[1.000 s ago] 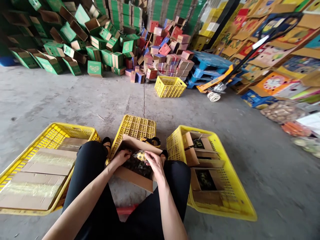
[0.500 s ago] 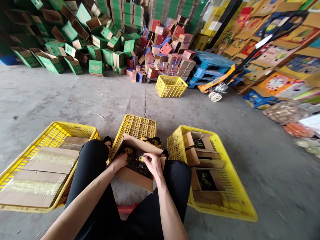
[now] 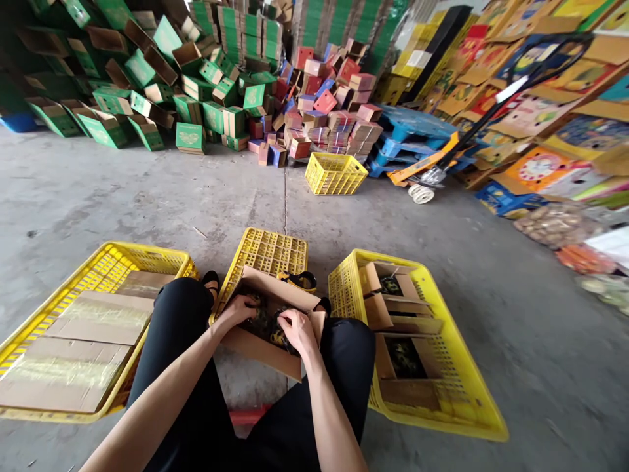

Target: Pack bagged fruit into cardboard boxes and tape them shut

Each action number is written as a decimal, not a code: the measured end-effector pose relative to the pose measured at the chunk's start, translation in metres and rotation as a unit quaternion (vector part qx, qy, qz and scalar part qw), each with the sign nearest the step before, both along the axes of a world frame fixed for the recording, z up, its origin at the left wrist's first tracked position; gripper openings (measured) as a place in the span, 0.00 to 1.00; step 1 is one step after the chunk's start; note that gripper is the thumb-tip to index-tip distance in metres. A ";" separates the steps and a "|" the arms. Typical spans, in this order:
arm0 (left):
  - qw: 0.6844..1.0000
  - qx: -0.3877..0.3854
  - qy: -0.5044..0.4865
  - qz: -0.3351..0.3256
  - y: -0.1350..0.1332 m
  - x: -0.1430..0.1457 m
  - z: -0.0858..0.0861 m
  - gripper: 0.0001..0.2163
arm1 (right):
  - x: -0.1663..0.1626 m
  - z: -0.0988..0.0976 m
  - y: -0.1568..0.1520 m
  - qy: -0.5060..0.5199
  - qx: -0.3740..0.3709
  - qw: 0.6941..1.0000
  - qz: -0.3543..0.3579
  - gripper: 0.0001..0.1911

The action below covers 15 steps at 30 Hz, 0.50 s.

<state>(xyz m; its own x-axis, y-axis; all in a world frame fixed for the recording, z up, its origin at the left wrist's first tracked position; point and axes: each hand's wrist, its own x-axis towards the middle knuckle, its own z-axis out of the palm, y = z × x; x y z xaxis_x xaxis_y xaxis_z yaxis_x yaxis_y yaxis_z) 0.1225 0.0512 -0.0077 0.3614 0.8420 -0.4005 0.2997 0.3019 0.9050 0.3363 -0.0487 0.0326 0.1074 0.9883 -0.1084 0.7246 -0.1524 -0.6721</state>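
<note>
My right hand (image 3: 297, 331) is lower than a second ago, down inside the open carton (image 3: 261, 353), fingers curled just beside a yellow-and-dark packet (image 3: 278, 339); my left hand (image 3: 240, 310) dips in at the carton's left, and from here I cannot tell what either grips

L hand (image 3: 243, 308) & R hand (image 3: 296, 330) both down in open brown rectangular cardboard box (image 3: 265, 353) btwn knees, fingertips at small dark-and-yellow items (image 3: 278, 338); grip too small to tell. Yellow plastic lattice crate (image 3: 278, 249) just beyond. L side: yellow plastic basket (image 3: 101, 262) w/ taped brown cartons (image 3: 103, 314). R side: 2nd yellow plastic basket (image 3: 344, 288) w/ open brown cartons (image 3: 378, 311). Bkgd: piled green cardboard boxes (image 3: 190, 136), blue pallets (image 3: 417, 124), orange pallet jack (image 3: 425, 160).
</note>
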 end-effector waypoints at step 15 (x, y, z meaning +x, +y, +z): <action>0.931 -0.145 -0.327 0.076 0.002 0.004 0.029 0.19 | 0.003 0.010 0.002 0.263 0.064 0.960 -0.066 0.19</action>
